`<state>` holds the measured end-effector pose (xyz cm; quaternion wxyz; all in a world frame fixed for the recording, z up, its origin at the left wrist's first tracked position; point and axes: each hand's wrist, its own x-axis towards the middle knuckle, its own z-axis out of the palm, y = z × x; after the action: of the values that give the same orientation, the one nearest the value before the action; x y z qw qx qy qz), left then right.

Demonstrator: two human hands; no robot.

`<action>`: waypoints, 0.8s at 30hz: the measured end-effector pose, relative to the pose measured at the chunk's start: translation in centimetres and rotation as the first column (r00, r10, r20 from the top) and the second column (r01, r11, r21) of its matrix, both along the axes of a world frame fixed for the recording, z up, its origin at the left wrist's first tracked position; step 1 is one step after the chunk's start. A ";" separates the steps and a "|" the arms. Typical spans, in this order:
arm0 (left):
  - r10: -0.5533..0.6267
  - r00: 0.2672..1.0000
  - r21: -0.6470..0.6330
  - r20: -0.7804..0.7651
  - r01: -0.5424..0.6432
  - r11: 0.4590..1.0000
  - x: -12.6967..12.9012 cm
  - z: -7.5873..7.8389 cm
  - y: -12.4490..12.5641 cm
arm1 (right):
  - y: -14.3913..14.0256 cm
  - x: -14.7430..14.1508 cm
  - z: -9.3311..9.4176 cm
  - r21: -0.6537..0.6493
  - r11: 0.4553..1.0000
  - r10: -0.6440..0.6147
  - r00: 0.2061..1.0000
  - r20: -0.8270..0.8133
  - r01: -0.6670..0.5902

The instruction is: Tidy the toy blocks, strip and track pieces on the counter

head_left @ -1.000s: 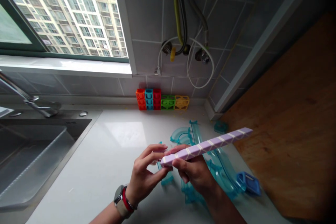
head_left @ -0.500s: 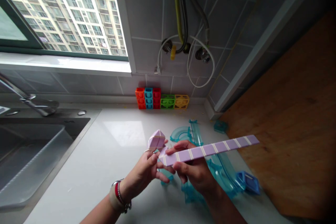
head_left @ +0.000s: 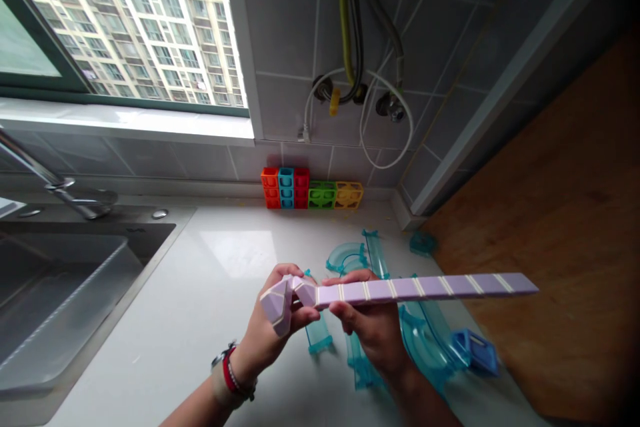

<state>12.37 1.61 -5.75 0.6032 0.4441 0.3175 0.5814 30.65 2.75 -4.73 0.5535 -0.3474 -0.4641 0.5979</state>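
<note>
A purple snake puzzle [head_left: 420,287] with pale stripes is held above the counter between both hands. Its long straight part reaches out to the right, while its left end is folded into a bent cluster. My left hand [head_left: 270,320] is closed around that folded end, fingers behind it and thumb below. My right hand [head_left: 373,320] pinches the straight part near the bend, thumb on the near side and fingers on the far side. Beneath the hands lie translucent teal track pieces [head_left: 430,340], partly hidden by my right hand and forearm.
Stacked coloured blocks [head_left: 300,190] stand against the back wall. A sink [head_left: 145,247] with a faucet [head_left: 75,197] is at the left. At the right, a blue block [head_left: 477,350] lies near a wooden panel [head_left: 540,227]. Cables and hoses [head_left: 353,33] hang on the tiles.
The folded left end has been turned down and leftward, and my left hand has closed around it. The straight part has swung to nearly level and shifted right.
</note>
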 end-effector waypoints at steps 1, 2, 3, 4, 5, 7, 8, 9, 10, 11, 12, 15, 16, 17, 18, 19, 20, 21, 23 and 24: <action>0.062 0.996 0.072 -0.065 -0.058 0.996 0.1 -0.1 -0.1 | 0.0 0.0 -0.1 0.007 1.000 -0.017 1.000 0.002 0.017; 0.126 0.985 0.133 -0.122 -0.110 0.985 0.1 -0.2 -0.2 | 0.0 0.0 -0.2 0.012 1.000 -0.019 1.000 0.007 0.019; 0.184 0.968 0.180 -0.170 -0.153 0.972 0.1 -0.3 -0.3 | 0.0 0.0 -0.3 0.014 1.000 -0.010 1.000 0.010 0.010; 0.233 0.949 0.220 -0.211 -0.186 0.958 0.1 -0.5 -0.4 | 0.1 0.1 -0.3 0.015 1.000 0.008 1.000 0.013 -0.008; 0.269 0.929 0.257 -0.253 -0.204 0.945 0.0 -0.6 -0.4 | 0.1 0.1 -0.3 0.019 0.999 0.032 0.999 0.022 -0.033; 0.311 0.891 0.332 -0.331 -0.199 0.922 -0.2 -0.9 -0.3 | 0.2 0.1 -0.2 0.047 0.994 0.094 0.994 0.063 -0.097; 0.316 0.877 0.363 -0.363 -0.179 0.914 -0.4 -1.0 -0.2 | 0.3 0.1 -0.1 0.064 0.990 0.124 0.989 0.083 -0.130; 0.316 0.866 0.393 -0.387 -0.155 0.906 -0.5 -1.0 -0.1 | 0.3 0.2 0.0 0.072 0.984 0.154 0.983 0.100 -0.161; 0.320 0.856 0.424 -0.407 -0.133 0.896 -0.6 -1.0 -0.1 | 0.3 0.2 0.1 0.074 0.979 0.180 0.977 0.114 -0.189; 0.334 0.845 0.459 -0.419 -0.120 0.880 -0.8 -0.9 0.0 | 0.3 0.3 0.3 0.069 0.976 0.196 0.973 0.119 -0.205; 0.356 0.830 0.496 -0.429 -0.113 0.861 -0.9 -0.8 0.1 | 0.3 0.3 0.4 0.059 0.976 0.203 0.972 0.121 -0.211; 0.444 0.768 0.611 -0.461 -0.088 0.786 -1.4 -0.1 0.1 | 0.2 0.4 0.7 0.038 0.975 0.211 0.967 0.141 -0.219; 0.451 0.755 0.622 -0.476 -0.074 0.780 -1.5 0.1 0.1 | 0.1 0.4 0.8 0.038 0.975 0.213 0.967 0.140 -0.220; 0.442 0.752 0.615 -0.490 -0.061 0.786 -1.6 0.3 0.0 | 0.1 0.3 0.9 0.035 0.974 0.219 0.967 0.134 -0.225; 0.418 0.759 0.593 -0.498 -0.053 0.804 -1.6 0.3 0.0 | 0.1 0.3 1.0 0.032 0.972 0.226 0.967 0.120 -0.231; 0.390 0.776 0.560 -0.496 -0.057 0.826 -1.5 0.4 -0.1 | 0.1 0.2 1.1 0.031 0.971 0.231 0.967 0.102 -0.236; 0.361 0.797 0.520 -0.485 -0.069 0.851 -1.3 0.3 -0.3 | 0.1 0.2 1.1 0.026 0.970 0.238 0.968 0.084 -0.241; 0.337 0.817 0.482 -0.468 -0.084 0.872 -1.1 0.2 -0.4 | 0.1 0.2 1.1 0.020 0.968 0.247 0.966 0.072 -0.249; 0.313 0.844 0.412 -0.435 -0.123 0.903 -0.7 -0.1 -0.5 | 0.1 0.1 1.1 0.014 0.968 0.250 0.966 0.068 -0.252; 0.310 0.850 0.379 -0.425 -0.144 0.914 -0.5 -0.2 -0.6 | 0.2 0.2 1.0 0.020 0.971 0.238 0.968 0.084 -0.240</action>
<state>11.91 1.05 -5.98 0.3482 0.6275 0.4041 0.5672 30.82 2.91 -3.75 0.4633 -0.3047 -0.5335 0.6387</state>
